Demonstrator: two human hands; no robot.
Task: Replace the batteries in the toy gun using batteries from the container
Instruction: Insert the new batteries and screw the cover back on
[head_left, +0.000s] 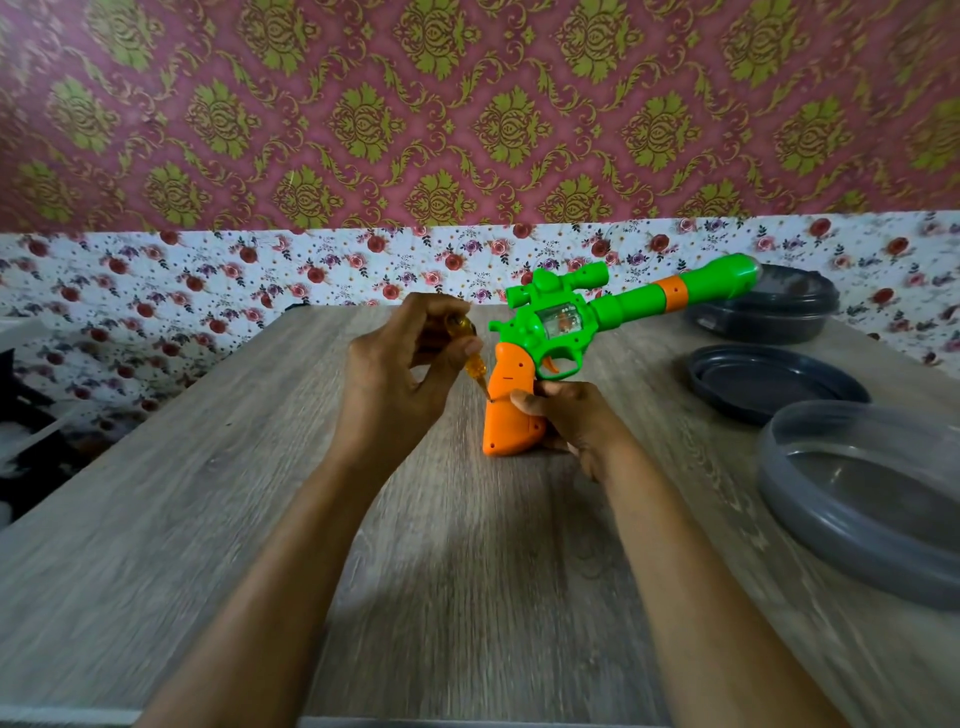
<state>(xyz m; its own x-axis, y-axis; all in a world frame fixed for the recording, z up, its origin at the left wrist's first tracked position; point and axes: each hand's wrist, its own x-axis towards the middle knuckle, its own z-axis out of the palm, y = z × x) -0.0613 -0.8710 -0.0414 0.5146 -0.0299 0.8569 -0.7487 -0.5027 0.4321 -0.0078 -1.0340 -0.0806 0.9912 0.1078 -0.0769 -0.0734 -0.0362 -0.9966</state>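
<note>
1. Nearest my view, the left forearm (291, 545) and the right forearm (691, 561) reach forward over the wood-grain table (208, 493).
2. Close to me at the right edge sits a translucent grey container (810, 525); I cannot tell what it holds.
3. Beyond it a dark round lid (769, 382) lies flat on the table. Farther back stands a dark container (779, 322), partly behind the gun's muzzle.
4. I see the toy gun (561, 322) near the table's middle. The butt of its orange grip (511, 415) appears to rest on the wood, and the green barrel slants up to the right.
5. The right hand (576, 421) wraps round that grip from the right side, thumb laid across the near face.
6. The left hand (395, 374) has its fingers curled round an amber-handled screwdriver (470, 358), held tip down.
7. The screwdriver's tip meets the grip's near face, just beside the right thumb.
</note>
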